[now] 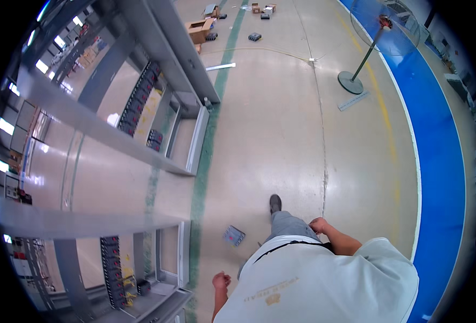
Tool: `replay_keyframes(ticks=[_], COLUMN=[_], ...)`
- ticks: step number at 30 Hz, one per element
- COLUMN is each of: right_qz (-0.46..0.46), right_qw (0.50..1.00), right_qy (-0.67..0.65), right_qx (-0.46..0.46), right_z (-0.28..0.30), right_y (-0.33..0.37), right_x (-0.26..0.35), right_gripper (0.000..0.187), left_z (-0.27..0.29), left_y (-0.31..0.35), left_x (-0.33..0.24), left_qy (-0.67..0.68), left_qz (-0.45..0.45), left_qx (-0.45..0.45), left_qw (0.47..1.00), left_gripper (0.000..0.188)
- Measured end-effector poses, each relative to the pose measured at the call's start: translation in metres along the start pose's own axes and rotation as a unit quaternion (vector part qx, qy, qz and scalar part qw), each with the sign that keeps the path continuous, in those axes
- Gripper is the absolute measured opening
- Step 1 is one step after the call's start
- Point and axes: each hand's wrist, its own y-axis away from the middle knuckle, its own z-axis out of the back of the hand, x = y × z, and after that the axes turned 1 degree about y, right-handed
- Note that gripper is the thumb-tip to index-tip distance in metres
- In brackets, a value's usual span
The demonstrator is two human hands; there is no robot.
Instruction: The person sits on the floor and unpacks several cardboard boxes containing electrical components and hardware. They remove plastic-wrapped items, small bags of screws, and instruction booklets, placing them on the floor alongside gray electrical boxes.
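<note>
Well to the left of the left fingers, a column of dark breakers (111, 272) runs up inside the near cabinet (183, 253), and a single breaker (143, 286) sits closer to those fingers, low in the same frame. Farther ahead on that side, the second cabinet (197, 141) carries a slanting row (139, 99) of the same dark blocks. A green stripe (198, 194) on the floor passes just left of the left fingers, and far ahead of them lies a brown carton (199, 31). The left hand (221, 280) hangs beside the white shirt (324, 280), fingers loosely curled, with nothing I can see in them. Ahead and slightly right of them, the loose block (233, 235) lies on the floor, well apart from the hand. A dark shoe (275, 203) shows ahead, between the two hands. The right hand (318, 225) is by the grey trousers (292, 223), fingers bent; I cannot tell whether they hold anything. Well ahead and to the right of the right fingers stands a fan (384, 21), with a blue walkway (437, 161) beyond.
</note>
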Motion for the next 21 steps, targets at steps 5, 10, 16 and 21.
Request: replay_keyframes(ticks=[5, 10, 16, 21], right_qz=[0.047, 0.095, 0.106, 0.098], right_qw=[0.997, 0.975, 0.982, 0.989], right_qy=[-0.046, -0.181, -0.147, 0.114], right_qx=[-0.038, -0.082, -0.046, 0.009], right_z=[0.137, 0.23, 0.264, 0.313], right_y=[-0.085, -0.129, -0.183, -0.232], right_x=[0.096, 0.21, 0.26, 0.2], right_gripper=[0.03, 0.026, 0.024, 0.025], left_z=[-0.159, -0.251, -0.319, -0.4], left_y=[0.025, 0.003, -0.037, -0.115], left_x=[-0.096, -0.184, -0.288, -0.365], left_qy=[-0.194, -0.166, -0.215, -0.322], left_qz=[-0.141, -0.208, -0.107, -0.132], left_qx=[-0.019, 0.001, -0.001, 0.034], left_qw=[0.971, 0.964, 0.971, 0.937], left_gripper=[0.027, 0.029, 0.028, 0.023])
